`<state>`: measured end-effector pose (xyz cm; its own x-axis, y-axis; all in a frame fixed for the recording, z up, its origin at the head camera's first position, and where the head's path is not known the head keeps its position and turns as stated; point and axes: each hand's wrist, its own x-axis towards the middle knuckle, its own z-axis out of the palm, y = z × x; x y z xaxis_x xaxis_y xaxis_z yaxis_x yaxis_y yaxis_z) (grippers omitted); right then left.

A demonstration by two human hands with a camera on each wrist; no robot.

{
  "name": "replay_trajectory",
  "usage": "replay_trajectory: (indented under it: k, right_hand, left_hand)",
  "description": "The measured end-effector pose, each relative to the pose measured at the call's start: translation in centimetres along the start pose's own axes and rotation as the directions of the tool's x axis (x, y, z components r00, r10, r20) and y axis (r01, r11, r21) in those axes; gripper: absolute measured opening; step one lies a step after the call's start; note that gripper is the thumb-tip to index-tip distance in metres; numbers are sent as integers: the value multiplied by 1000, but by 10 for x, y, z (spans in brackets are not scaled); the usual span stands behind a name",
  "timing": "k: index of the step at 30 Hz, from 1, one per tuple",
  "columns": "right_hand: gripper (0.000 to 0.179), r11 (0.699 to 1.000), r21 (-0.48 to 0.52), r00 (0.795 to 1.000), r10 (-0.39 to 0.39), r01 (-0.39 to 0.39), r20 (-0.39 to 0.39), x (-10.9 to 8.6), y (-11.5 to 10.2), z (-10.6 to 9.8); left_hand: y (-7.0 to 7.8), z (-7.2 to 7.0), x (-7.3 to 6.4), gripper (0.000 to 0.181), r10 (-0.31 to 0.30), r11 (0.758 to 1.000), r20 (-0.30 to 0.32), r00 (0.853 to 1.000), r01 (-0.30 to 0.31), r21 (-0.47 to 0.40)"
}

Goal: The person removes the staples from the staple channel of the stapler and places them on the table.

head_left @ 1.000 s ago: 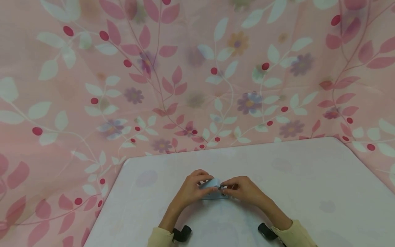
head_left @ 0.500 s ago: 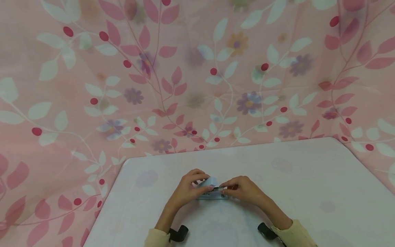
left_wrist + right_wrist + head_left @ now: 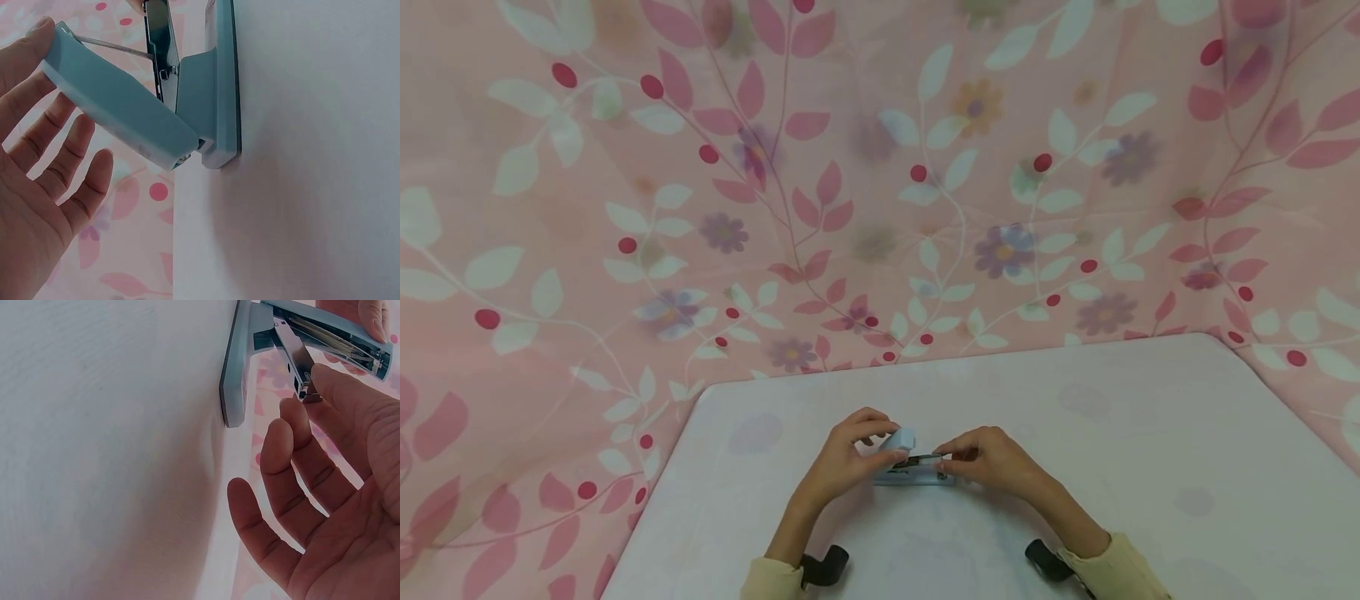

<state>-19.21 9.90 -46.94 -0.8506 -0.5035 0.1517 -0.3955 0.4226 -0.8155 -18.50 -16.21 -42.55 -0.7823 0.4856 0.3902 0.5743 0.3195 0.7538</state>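
Observation:
A light blue stapler (image 3: 912, 479) stands on the table with its top cover (image 3: 119, 100) swung up and back. My left hand (image 3: 841, 461) pinches the free end of that cover between thumb and fingertips, its lower fingers spread loosely behind. A thin spring (image 3: 112, 45) stretches from the cover to the metal staple magazine (image 3: 295, 359). At the magazine's front end, my right hand (image 3: 996, 461) pinches it with thumb and index finger, the other fingers half bent. The magazine is tilted up off the base (image 3: 233, 394). Inside the raised cover, metal rails show in the right wrist view.
The white table (image 3: 1150, 417) spreads around both hands, its far edge against a pink floral curtain (image 3: 880, 208). Black wrist devices (image 3: 826, 567) hang under both wrists, near the cream sleeves (image 3: 771, 579).
My left hand has moved left, swinging the stapler's cover farther back and away from the magazine, which has come into view. My right hand stays in place at the magazine's front end.

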Motion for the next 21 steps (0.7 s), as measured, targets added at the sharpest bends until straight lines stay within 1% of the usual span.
replay_trajectory:
  k: [3,7,13,17,21]
  right_hand:
    - [22,1000,5,1000,21,-21,7,0,0,0]
    - [22,999,6,999,34,-35,11,0,-1,0]
    - [23,999,4,999,35,-35,4,0,-2,-1]
    - [24,999,14,999,36,-36,9,0,-1,-1]
    - [24,999,14,999,43,-43,13,1,1,0]
  left_hand:
    - [4,-4,0,25,-15,1000,4,1000,15,-11]
    - [4,-8,-1,25,-25,1000,-6,1000,25,-7]
    - [2,-16,-5,25,23,1000,-38,999,-22,16]
    - [1,-20,-8,25,26,999,-51,998,-25,26]
    - [0,-22,-10,24,23,999,-51,998,-22,25]
